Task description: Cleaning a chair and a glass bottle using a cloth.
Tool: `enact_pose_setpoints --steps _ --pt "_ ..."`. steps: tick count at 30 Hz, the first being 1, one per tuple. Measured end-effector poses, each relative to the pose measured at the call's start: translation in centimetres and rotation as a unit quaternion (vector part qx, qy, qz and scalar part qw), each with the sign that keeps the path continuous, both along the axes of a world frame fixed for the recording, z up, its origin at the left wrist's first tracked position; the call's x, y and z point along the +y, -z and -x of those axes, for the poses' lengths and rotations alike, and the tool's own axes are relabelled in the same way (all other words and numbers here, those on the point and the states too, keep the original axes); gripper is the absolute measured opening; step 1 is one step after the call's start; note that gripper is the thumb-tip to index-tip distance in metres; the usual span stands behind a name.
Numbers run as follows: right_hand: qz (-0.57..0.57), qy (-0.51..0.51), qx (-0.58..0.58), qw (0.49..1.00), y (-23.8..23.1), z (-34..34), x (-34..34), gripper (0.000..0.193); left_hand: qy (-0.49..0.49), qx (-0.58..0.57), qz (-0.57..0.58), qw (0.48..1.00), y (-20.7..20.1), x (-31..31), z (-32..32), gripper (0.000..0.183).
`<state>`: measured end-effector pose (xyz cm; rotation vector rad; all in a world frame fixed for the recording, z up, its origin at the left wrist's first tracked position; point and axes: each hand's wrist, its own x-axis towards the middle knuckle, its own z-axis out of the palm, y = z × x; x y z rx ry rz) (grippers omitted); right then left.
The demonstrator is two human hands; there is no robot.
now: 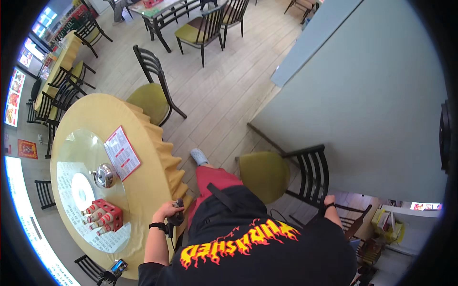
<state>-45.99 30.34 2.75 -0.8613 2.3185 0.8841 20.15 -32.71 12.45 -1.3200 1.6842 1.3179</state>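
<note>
My left hand (166,210) is beside the edge of the round table (143,143), its fingers closed on a small black object (177,215) whose kind I cannot make out. A black band with a small box and a cable sits on that wrist. On the right, my right hand (329,199) is closed at the edge of a dark slatted chair back (307,176). That chair (265,174) has an olive seat and stands close to my legs. Part of the right hand's grip is hidden.
The table's glass turntable (90,143) bears a menu card (123,152), a silver teapot (105,175) and a red bottle crate (113,215). A phone (118,267) is near the table's lower edge. Another chair (152,97) stands beyond the table; a grey partition (372,109) rises at right.
</note>
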Motion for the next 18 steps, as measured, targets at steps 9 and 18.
enact_pose_setpoints --steps 9,18 --pt "0.314 0.255 0.011 0.914 -2.9 2.1 -23.6 0.030 -0.137 0.100 0.001 0.986 3.4 0.8 4.3 0.045" --pt "0.340 0.000 -0.457 0.822 -8.6 -4.5 -69.1 0.027 -0.267 -0.083 -0.007 0.960 10.7 5.9 1.1 0.058"
